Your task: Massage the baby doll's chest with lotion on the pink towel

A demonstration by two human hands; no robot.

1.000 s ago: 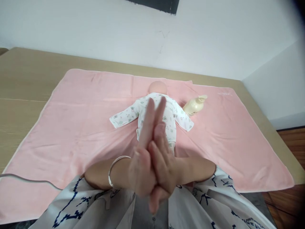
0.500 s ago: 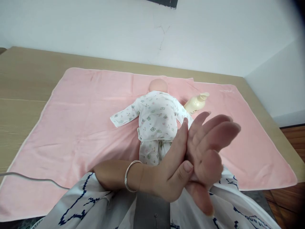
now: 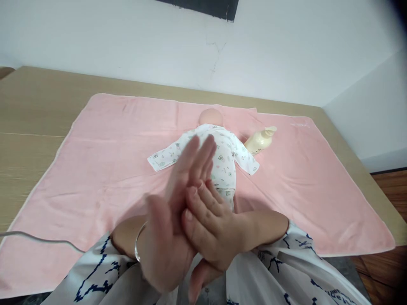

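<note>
Pink cloth (image 3: 117, 152) lay across the desk (image 3: 38, 101), bearing a doll (image 3: 210, 117) in white clothes (image 3: 226, 161) and, just beside one sleeve (image 3: 247, 159), a pump bottle (image 3: 259, 141). Nearer, the open left hand (image 3: 170, 237) and flat-fingered right hand (image 3: 216, 226) pressed together, gripping nothing. Palm-to-palm pressing seemed the current step; the next move likely called for parting them.

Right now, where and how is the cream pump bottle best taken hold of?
Grip the cream bottle by its rounded body, below the pump, probably with the right hand from the right: that side faces the pink blanket, while its lower end is partly hidden by the patterned sleeve.
</note>
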